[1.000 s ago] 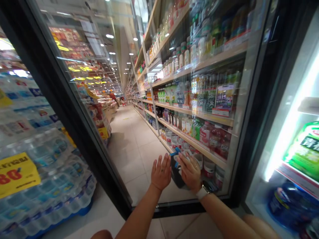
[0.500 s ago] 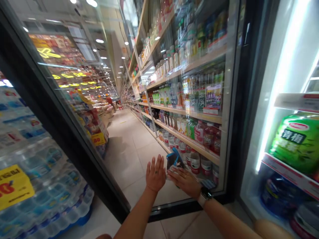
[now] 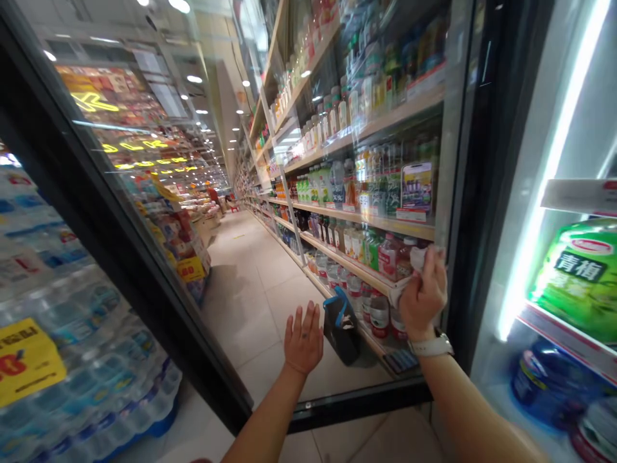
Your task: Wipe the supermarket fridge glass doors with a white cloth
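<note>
A glass door (image 3: 250, 283) with a black frame fills the middle of the head view. My left hand (image 3: 303, 337) lies flat against its pane, fingers stretched out, a ring on one of them. My right hand (image 3: 427, 296) is at the pane's right side, close to the black frame. Its fingers close around a crumpled white cloth (image 3: 418, 258), partly hidden by the hand; whether it is fabric or paper I cannot tell. A watch with a white strap (image 3: 431, 347) is on my right wrist.
Beyond the glass, a black bin or bag with a blue edge (image 3: 342, 328) stands on the floor beside drink shelves (image 3: 366, 270). Wrapped water bottles (image 3: 87, 354) are stacked at left. A lit cooler with a green drink pack (image 3: 578, 276) is at right.
My right hand has moved up and to the right, from beside the left hand to the pane's right edge. The white cloth now shows in it. The left hand has barely moved.
</note>
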A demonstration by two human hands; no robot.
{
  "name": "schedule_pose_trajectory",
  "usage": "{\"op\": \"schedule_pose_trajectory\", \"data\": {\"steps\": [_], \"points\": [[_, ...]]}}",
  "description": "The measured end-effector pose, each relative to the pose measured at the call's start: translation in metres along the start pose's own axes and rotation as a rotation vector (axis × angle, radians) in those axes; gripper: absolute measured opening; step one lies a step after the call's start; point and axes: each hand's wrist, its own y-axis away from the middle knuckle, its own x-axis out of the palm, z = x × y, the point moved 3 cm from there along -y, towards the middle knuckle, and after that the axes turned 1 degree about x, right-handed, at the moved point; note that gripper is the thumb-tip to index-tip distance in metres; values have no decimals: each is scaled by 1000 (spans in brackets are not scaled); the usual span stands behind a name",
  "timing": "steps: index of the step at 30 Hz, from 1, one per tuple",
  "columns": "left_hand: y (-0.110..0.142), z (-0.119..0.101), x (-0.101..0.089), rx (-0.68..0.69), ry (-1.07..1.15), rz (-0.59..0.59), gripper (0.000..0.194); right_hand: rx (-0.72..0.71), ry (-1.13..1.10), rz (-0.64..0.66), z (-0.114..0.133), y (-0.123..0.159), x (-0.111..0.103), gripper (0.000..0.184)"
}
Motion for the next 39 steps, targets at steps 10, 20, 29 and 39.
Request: {"op": "schedule_pose_trajectory", "data": {"steps": [10,20,29,39], "points": [[0,1,2,1,5,-20,60,-279,-126,230,55,64,22,55],[1,3,5,7,10,-23,58,-653,-201,499,51,137,12,37],[-1,2,1,8,-14,-24,58,-870,-287,612,37,146,3,34],[-1,1,0,2,3,-18,59,-382,-81,271,29,41,7,49]]}}
